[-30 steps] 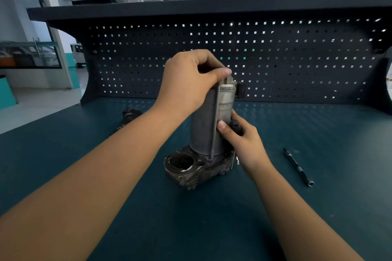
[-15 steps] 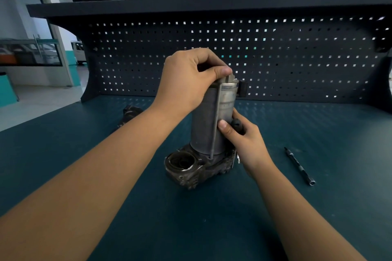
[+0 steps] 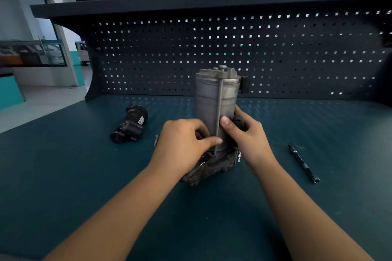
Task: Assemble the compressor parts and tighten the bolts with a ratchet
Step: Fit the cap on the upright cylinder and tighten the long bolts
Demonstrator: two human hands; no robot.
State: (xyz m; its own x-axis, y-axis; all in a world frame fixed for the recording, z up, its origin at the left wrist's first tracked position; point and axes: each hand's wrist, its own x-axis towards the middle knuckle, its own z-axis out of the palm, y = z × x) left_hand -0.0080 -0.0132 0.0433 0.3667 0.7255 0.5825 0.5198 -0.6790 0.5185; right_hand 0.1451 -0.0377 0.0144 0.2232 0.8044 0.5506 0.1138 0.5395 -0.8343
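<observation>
A grey compressor cylinder (image 3: 216, 99) stands upright on a dirty cast base (image 3: 212, 167) in the middle of the bench. A long thin bolt (image 3: 219, 112) runs down its front from the top cap to the base. My left hand (image 3: 182, 146) grips the lower left of the cylinder, its thumb against the bolt near the bottom. My right hand (image 3: 248, 135) holds the lower right side, thumb pressed on the cylinder beside the bolt, fingers curled round a black part behind it.
A black motor-like part (image 3: 130, 126) lies on the green bench top (image 3: 84, 176) at the left. A small bolt (image 3: 156, 140) lies just left of my left hand. A slim black tool (image 3: 303, 163) lies at the right. A perforated back panel (image 3: 297, 55) closes the bench's far side.
My left hand has come down from the cylinder's top cap to its lower part, uncovering the cap and bolt head. My right hand has stayed in place.
</observation>
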